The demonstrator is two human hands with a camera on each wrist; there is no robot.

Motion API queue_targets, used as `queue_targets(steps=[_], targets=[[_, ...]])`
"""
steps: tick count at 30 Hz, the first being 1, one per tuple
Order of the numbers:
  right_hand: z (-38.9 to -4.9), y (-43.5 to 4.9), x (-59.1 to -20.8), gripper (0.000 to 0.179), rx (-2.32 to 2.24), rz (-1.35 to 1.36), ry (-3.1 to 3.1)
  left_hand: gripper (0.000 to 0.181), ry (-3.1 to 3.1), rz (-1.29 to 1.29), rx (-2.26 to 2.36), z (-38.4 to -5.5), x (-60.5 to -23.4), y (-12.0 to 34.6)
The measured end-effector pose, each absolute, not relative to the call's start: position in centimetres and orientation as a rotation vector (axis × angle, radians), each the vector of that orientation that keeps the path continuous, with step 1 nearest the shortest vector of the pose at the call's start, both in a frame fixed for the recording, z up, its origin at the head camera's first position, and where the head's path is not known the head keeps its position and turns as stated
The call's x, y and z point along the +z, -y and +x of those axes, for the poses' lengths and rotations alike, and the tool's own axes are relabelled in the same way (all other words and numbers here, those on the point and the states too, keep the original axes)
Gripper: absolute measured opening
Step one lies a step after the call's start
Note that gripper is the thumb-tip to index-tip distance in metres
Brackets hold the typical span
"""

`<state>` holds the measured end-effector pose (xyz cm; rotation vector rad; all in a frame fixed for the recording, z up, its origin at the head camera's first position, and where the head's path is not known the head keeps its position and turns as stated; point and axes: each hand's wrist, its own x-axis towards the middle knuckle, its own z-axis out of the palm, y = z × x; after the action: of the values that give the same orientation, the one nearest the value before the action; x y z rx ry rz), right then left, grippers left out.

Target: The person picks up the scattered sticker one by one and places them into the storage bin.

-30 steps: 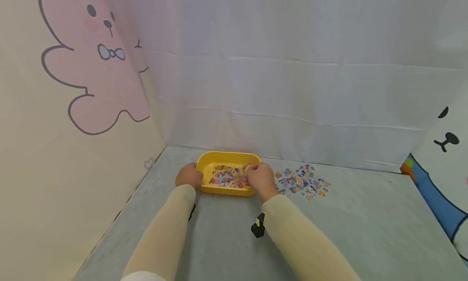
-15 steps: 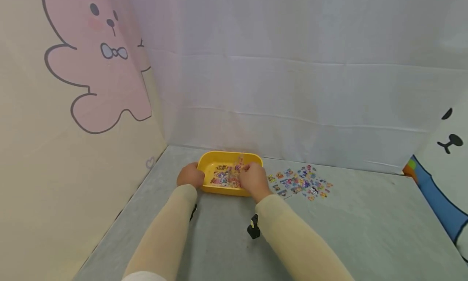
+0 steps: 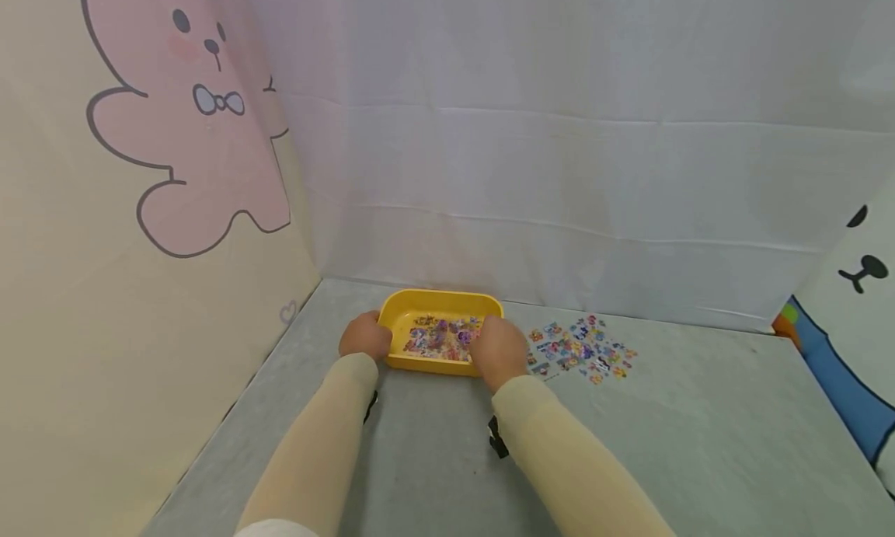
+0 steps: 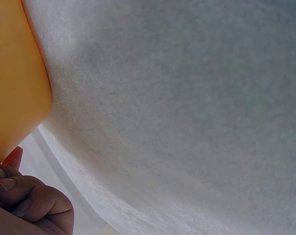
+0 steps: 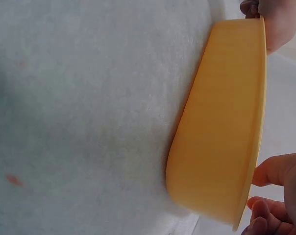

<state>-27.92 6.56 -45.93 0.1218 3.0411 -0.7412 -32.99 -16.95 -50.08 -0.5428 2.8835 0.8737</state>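
A shallow yellow tray [image 3: 433, 364] rests on the table against the back wall. Clear sheets of small colourful cartoon stickers [image 3: 437, 339] lie inside it. My left hand [image 3: 366, 336] grips the tray's left end; in the left wrist view its fingers [image 4: 37, 196] are curled below the yellow wall. At the opposite end my right hand [image 3: 499, 353] holds the rim, with the thumb and fingers on either side of it in the right wrist view. Part of the stickers near the right hand is hidden by it.
More cartoon stickers [image 3: 580, 349] are spread on the grey table [image 3: 699, 428] just right of the tray. A white curtain [image 3: 559, 172] hangs close behind. On the left stands a cream wall with a pink bear print [image 3: 203, 148].
A clear sticker sheet pinched by my right hand was brought leftward over the tray and let go inside. That hand then moved back right to the rim. My left hand kept its grip.
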Motion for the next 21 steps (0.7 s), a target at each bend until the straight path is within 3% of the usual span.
queue_targets(steps=[7,14,21], targets=[[-27.9,-7.2,-46.2,0.015,-0.757,0.111,-3.042,0.052,-2.881,-0.546,0.87,-33.0,-50.1,16.9],[-27.7,-7.6,-46.5,0.034,-0.763,0.109,-3.053,0.052,-2.883,-0.555,0.873,-33.2,-50.4,17.0],[-28.3,-9.6,-48.3,0.023,-0.831,0.111,-3.146,0.053,-2.884,-0.56,0.866,-33.4,-50.6,17.1]])
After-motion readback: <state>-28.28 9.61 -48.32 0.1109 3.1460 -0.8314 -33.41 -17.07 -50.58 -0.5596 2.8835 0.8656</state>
